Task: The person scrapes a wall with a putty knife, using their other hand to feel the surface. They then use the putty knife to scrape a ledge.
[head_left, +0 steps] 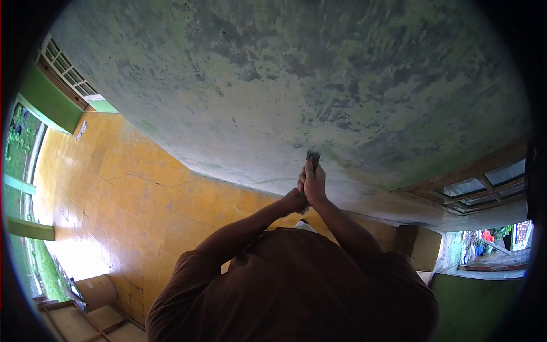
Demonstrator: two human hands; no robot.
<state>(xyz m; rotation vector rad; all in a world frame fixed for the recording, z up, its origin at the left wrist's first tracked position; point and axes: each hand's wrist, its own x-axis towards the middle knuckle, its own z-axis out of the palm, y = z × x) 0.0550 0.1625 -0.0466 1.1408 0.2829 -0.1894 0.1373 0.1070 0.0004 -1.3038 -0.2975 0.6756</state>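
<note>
A scraper with a dark, flat head points up at the worn wall. Its head is at the wall surface; whether it touches cannot be told. My right hand is closed around the scraper just below the head, thumb lying along it. Just below and to the left, my left hand is closed at the lower end of the handle, which the fingers mostly hide. Grey and pale green patches of flaked paint cover the wall in front of both hands.
Yellow floor tiles with a crack run along the wall's foot on the left. A wooden-framed window is on the right, near a box-like block. A brown cylindrical container and wooden furniture stand at lower left.
</note>
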